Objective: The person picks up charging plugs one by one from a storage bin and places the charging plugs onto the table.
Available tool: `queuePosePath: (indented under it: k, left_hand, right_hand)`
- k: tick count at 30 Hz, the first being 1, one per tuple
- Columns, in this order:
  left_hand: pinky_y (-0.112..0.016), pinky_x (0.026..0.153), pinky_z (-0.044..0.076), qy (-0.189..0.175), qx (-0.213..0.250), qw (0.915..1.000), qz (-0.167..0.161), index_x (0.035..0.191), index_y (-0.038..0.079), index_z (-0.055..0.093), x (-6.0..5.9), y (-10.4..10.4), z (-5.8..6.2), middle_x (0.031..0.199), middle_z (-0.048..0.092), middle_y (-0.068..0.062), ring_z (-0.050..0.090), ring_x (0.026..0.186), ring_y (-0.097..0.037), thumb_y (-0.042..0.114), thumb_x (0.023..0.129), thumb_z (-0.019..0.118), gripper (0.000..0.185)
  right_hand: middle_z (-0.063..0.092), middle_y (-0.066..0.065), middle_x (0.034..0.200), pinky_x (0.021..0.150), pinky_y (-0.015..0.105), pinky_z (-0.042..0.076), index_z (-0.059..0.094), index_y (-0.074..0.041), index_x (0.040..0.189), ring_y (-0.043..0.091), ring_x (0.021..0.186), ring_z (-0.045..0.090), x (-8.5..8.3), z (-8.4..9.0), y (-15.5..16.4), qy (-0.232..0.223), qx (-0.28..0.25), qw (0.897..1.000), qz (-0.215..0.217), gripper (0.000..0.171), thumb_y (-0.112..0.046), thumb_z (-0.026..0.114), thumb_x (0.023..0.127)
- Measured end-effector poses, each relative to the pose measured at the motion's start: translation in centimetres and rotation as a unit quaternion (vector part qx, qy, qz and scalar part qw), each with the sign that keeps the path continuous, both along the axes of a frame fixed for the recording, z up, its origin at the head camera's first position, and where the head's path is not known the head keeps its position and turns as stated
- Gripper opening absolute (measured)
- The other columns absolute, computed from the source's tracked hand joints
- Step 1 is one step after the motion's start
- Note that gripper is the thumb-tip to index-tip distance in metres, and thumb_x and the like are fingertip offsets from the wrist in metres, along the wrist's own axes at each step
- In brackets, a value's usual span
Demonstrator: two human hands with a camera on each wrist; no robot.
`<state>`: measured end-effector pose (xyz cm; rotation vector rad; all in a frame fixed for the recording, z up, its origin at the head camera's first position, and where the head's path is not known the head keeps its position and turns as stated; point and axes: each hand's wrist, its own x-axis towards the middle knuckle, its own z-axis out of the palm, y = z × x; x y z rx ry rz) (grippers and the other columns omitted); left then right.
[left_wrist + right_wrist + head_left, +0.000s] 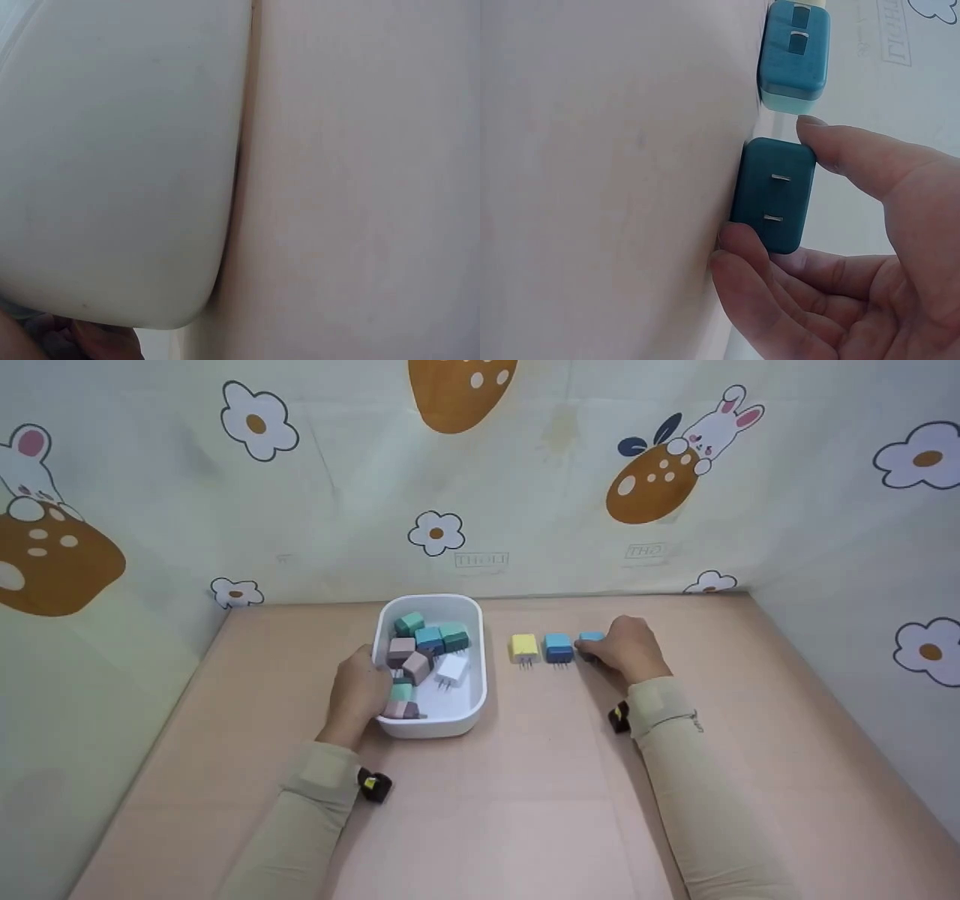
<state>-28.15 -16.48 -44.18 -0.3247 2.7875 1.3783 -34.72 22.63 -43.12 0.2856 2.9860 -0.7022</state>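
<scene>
The dark teal plug (774, 193) stands on the table (525, 780) last in the row, just beside the blue plug (558, 647) — pinched by the right hand (628, 649), best released square; left hand (361, 696) grips the white tray (474, 712).

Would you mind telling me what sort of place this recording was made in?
Probably a small staged tabletop booth, not a lived-in room: a plain pinkish table is walled on three sides by a cartoon rabbit-and-flower cloth, and a white tub of plug adapters sits on it.
</scene>
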Motion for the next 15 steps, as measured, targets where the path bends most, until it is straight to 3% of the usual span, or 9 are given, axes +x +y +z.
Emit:
queuePosePath:
  k: [4,11,15]
  left_hand:
    - [-0.057,0.117,0.044,-0.002,0.002,1.0000,0.000,0.158,-0.002,0.043,0.0,0.0,0.1,0.155,0.053,-0.024,0.059,0.129,-0.037,0.010,0.110,0.042,0.049]
    - [-0.056,0.116,0.045,0.003,0.006,1.0000,0.004,0.157,-0.001,0.045,0.0,0.1,-0.1,0.155,0.054,-0.023,0.060,0.131,-0.037,0.010,0.110,0.044,0.049]
    - [-0.055,0.115,0.046,0.003,0.005,1.0000,0.001,0.157,-0.002,0.045,0.0,0.0,-0.2,0.154,0.054,-0.023,0.060,0.130,-0.037,0.010,0.109,0.043,0.049]
  right_hand:
    - [0.054,0.011,0.087,0.072,0.037,0.047,0.069,0.003,0.094,0.027,0.082,0.054,0.0,0.2,0.0,-0.003,-0.001,1.000,0.002,0.055,-0.051,0.078,0.093]
    - [0.051,0.006,0.071,0.068,0.037,0.046,0.067,-0.002,0.078,0.024,0.072,0.055,0.1,1.0,0.5,-0.004,0.009,1.000,0.014,0.056,-0.055,0.073,0.096]
    - [0.063,0.009,0.078,0.066,0.035,0.048,0.073,0.000,0.091,0.024,0.073,0.060,0.4,1.8,0.8,-0.022,-0.010,1.000,0.005,0.050,-0.049,0.070,0.100]
